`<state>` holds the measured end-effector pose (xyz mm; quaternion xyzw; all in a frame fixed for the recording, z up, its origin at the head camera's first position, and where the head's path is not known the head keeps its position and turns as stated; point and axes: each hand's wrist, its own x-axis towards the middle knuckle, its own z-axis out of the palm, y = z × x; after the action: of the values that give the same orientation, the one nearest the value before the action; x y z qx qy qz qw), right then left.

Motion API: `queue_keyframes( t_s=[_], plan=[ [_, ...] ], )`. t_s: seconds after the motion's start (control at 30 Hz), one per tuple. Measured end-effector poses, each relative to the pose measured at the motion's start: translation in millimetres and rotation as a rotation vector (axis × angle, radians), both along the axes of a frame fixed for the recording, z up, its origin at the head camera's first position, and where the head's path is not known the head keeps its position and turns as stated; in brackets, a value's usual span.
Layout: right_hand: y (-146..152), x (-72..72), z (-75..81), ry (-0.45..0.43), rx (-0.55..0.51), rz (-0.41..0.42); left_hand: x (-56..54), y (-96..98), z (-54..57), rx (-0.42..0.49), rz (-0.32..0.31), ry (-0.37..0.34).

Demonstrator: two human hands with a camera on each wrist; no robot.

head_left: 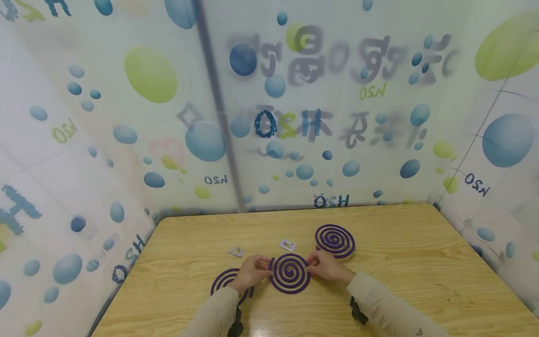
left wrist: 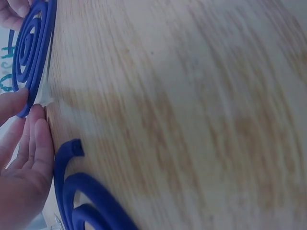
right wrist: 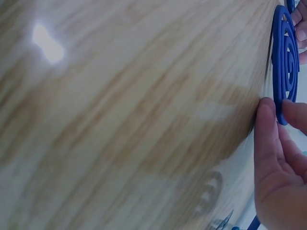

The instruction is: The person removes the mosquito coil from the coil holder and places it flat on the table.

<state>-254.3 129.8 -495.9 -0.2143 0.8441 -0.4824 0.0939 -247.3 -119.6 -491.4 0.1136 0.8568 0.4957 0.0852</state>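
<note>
A dark purple spiral mosquito coil (head_left: 289, 271) is held between both hands, one at each side. My left hand (head_left: 248, 275) pinches its left edge between thumb and fingers; the right hand (head_left: 328, 267) pinches the edge opposite. Both wrist views show this coil (right wrist: 277, 52) close over the table, thumbs on top and fingers underneath. A second coil (left wrist: 96, 196) lies flat on the table, partly covered by the left hand and sleeve in the head view. Just beyond the right hand lies a third coil (head_left: 334, 239).
Two small metal coil stands (head_left: 236, 251) (head_left: 288, 245) lie behind the hands on the wooden table (head_left: 421, 262). A curtain (head_left: 269, 178) printed with blue and green dots hangs along the back and sides of the table.
</note>
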Motion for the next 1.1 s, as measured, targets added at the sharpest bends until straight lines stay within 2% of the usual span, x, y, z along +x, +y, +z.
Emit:
queue_keyframes(
  t_s=[0.27, 0.8, 1.1],
  plan=[
    [0.6, -0.2, -1.8, 0.014, 0.026, -0.017, 1.0, 1.9, -0.7, 0.01, -0.018, 0.026],
    [0.6, 2.6, -0.5, 0.02, 0.056, -0.037, -0.5, 4.8, 1.0, -0.031, -0.024, -0.019],
    [0.4, 1.8, 0.6, 0.007, 0.05, -0.032, -1.8, 3.6, 0.3, -0.004, -0.051, -0.033]
  ],
)
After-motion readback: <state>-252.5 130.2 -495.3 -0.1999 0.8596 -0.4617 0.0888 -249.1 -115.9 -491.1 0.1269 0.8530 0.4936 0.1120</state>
